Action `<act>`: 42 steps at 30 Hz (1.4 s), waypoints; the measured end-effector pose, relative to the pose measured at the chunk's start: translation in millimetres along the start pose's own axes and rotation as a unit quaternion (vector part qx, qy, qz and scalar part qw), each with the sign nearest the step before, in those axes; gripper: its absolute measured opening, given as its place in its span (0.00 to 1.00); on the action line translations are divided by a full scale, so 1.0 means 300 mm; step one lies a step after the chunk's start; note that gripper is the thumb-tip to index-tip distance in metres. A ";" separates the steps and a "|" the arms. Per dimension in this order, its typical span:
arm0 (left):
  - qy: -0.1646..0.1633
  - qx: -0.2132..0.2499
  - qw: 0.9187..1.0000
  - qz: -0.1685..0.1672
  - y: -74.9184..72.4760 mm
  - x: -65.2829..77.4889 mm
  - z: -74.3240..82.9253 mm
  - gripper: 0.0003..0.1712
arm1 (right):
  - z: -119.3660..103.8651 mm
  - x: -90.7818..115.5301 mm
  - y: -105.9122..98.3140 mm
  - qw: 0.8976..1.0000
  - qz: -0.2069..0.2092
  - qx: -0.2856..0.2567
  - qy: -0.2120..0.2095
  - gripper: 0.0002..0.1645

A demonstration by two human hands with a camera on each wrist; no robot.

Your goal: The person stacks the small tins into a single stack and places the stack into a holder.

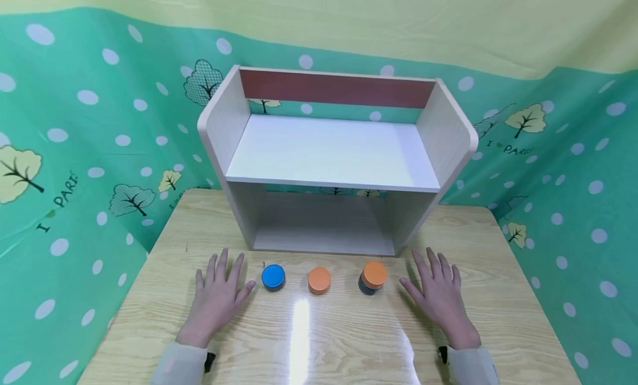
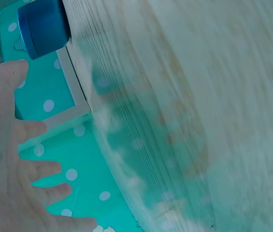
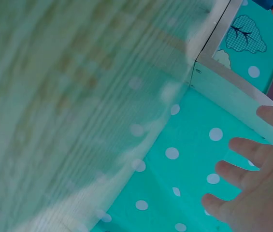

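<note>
In the head view my left hand point(image 1: 215, 296) rests at the table's left, palm down with fingers spread, holding nothing. Just right of its thumb stands a blue round container point(image 1: 273, 277), also seen in the left wrist view as a blue cylinder point(image 2: 44, 26). An orange round piece point(image 1: 319, 280) sits in the middle of the row. Farther right, another orange round piece point(image 1: 374, 274) is stacked on a dark blue one point(image 1: 368, 288). My right hand point(image 1: 438, 296) lies to the right of that stack, fingers spread, with nothing in it.
A two-tier white shelf point(image 1: 331, 152) with a brown back strip point(image 1: 339, 88) stands behind the row of round pieces. The wooden table point(image 1: 259, 340) reflects bright light. A green polka-dot cloth point(image 1: 75, 219) hangs around the back and both sides.
</note>
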State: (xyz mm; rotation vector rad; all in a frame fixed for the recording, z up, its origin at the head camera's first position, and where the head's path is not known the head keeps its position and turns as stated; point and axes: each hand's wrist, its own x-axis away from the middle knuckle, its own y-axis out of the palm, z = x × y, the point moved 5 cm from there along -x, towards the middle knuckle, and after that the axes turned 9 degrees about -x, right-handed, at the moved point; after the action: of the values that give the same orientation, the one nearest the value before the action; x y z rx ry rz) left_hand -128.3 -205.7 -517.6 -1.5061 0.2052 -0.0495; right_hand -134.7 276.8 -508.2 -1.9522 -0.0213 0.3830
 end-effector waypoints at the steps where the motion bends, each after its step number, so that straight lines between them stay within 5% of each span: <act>1: -0.001 -0.002 1.000 0.000 0.000 0.001 0.000 0.42 | -0.001 0.000 -0.001 1.000 0.000 -0.001 0.001 0.46; 19: -0.002 0.029 1.000 0.001 -0.006 0.009 0.005 0.42 | -0.030 -0.001 -0.008 0.999 0.021 -0.010 -0.035 0.46; 33: 0.036 0.116 0.992 0.012 -0.012 0.009 0.051 0.46 | -0.078 -0.010 -0.001 0.986 0.057 -0.120 -0.105 0.54; 42: 0.041 0.182 0.982 -0.001 -0.017 -0.001 0.076 0.49 | -0.100 -0.017 0.020 0.979 0.020 -0.193 -0.063 0.53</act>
State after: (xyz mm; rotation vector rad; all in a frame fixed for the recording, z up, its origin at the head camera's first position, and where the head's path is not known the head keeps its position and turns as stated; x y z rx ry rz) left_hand -124.5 -183.4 -511.5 -1.1398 0.2464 -0.1425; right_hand -132.3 246.6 -501.5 -2.3110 -0.1471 0.5614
